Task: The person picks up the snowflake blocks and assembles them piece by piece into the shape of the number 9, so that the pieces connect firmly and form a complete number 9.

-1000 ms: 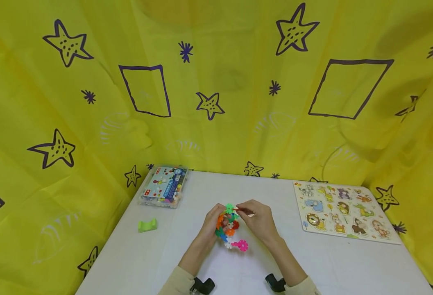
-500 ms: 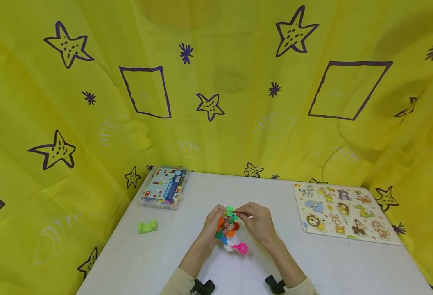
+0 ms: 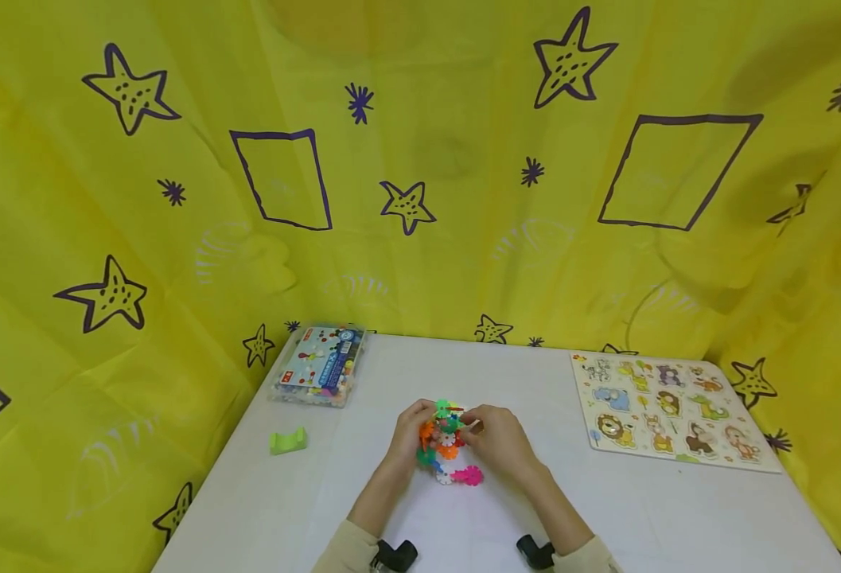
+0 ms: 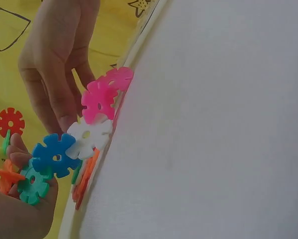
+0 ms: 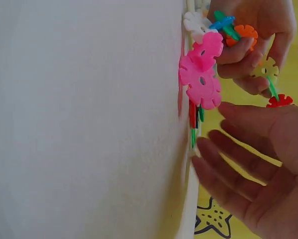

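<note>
A chain of colourful notched plastic snowflake discs (image 3: 448,452) hangs above the table in the head view. My left hand (image 3: 400,442) grips its left side, fingers curled round the orange and green discs. Red disc (image 4: 10,119) sits edge-on at the top, joined to a green one. Blue disc (image 4: 55,158), white disc (image 4: 84,142) and two pink discs (image 4: 98,102) run in a row in the left wrist view. My right hand (image 3: 502,439) is close beside the chain's right side. In the right wrist view its fingers (image 5: 233,149) are spread and loosely bent, with nothing seen between them.
On the white table (image 3: 363,509), a clear box of small colourful pieces (image 3: 320,366) stands back left. A light-green block (image 3: 288,441) lies in front of it. An animal puzzle board (image 3: 671,410) lies at the right. A yellow patterned curtain (image 3: 449,263) surrounds the table.
The right hand has let go of the red disc at the chain's top and moved slightly down along its right side. The left hand keeps its grip; the chain has turned slightly.
</note>
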A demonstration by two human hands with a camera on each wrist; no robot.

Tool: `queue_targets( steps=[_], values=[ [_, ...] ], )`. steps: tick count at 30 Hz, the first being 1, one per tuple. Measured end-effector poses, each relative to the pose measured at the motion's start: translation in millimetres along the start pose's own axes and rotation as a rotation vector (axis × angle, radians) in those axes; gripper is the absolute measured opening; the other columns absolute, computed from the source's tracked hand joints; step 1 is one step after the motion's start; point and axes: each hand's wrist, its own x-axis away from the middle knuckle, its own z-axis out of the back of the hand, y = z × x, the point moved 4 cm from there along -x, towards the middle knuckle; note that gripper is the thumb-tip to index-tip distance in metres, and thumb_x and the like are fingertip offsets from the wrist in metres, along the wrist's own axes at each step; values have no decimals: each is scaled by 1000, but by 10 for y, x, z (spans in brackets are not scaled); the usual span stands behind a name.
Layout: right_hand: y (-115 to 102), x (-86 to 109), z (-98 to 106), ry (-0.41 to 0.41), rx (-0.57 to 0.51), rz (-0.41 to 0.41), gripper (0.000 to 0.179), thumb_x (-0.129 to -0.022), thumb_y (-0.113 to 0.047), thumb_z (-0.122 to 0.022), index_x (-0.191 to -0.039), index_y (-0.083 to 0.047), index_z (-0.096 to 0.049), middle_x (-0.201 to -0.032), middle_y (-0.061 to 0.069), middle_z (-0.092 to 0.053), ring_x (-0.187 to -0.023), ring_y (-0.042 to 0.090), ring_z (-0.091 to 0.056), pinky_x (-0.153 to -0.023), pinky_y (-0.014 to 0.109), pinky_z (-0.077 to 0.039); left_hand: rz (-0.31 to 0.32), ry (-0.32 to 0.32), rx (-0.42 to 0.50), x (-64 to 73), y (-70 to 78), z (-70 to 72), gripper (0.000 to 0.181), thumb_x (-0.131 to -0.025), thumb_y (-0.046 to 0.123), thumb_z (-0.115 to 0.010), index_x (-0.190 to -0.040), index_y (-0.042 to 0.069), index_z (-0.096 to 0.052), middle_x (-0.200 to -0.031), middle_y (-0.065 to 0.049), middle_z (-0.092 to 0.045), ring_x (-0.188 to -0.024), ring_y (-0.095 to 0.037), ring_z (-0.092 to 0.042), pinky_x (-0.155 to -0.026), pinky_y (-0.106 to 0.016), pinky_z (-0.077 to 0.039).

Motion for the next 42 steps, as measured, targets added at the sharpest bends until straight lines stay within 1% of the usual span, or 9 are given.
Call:
queue_targets(
  steps=[3,6,9,14,20,27,32,37,42],
  values=[
    [21,18,-67,-76,53,7,22,-86,-12,-86,-106,-7,-79,-94,-1,-73,-77,9,-63,-68,29,-54,-1,6,-49,-3,15,17,20,-105,21,-55,-104,4,-65,-80,-3,-62,-61,-10,-48,-56,-20,-43],
    [35,30,-107,-101,120,25,25,-85,-14,-86,-108,-5,-78,-94,-1,-68,-76,10,-58,-66,30,-52,-7,16,-101,-9,29,29,28,-105,24,-55,-113,0,-67,-81,-1,-63,-66,-10,-50,-61,-21,-45],
    [42,32,-133,-95,167,35,25,-85,-15,-87,-106,-7,-78,-94,1,-64,-76,13,-59,-66,32,-52,-7,19,-133,-5,37,37,32,-105,26,-55,-114,-1,-69,-80,0,-63,-67,-10,-51,-62,-21,-45],
    [21,31,-152,-70,182,33,19,-84,-16,-89,-98,-11,-78,-90,4,-63,-77,18,-62,-68,37,-55,4,3,-119,7,34,40,29,-104,25,-54,-106,0,-69,-74,-1,-59,-61,-11,-47,-59,-21,-44],
    [34,19,-137,-47,159,-25,19,-81,-16,-91,-88,-10,-74,-82,-2,-63,-72,13,-57,-66,33,-52,-3,20,-121,8,35,63,29,-104,21,-53,-109,-3,-69,-71,-2,-56,-61,-12,-49,-60,-21,-46],
    [63,14,-71,-10,-40,-120,19,-81,-6,-89,-81,-12,-70,-67,-7,-62,-61,11,-56,-58,27,-49,-8,39,-120,1,34,67,27,-106,15,-49,-114,-6,-64,-76,-2,-58,-65,-12,-52,-62,-21,-48],
    [12,-3,75,43,-225,-177,7,-87,-8,-85,-87,-9,-78,-72,-2,-71,-62,17,-65,-57,27,-53,-14,45,-127,-6,27,64,25,-105,14,-48,-112,-5,-63,-77,-3,-58,-67,-13,-51,-64,-22,-47],
    [-4,-27,206,102,-451,-229,5,-89,-7,-82,-90,-4,-78,-77,6,-75,-66,29,-74,-62,36,-62,-22,47,-142,-15,23,61,35,-106,28,-55,-110,-4,-68,-83,-2,-63,-77,-14,-56,-77,-24,-48],
    [-1,-47,245,96,-619,-260,11,-89,-8,-83,-95,1,-78,-82,13,-76,-72,38,-76,-69,48,-62,-13,35,-136,-11,13,48,44,-100,40,-68,-95,-4,-70,-77,1,-58,-72,-12,-52,-70,-23,-46]
  ],
)
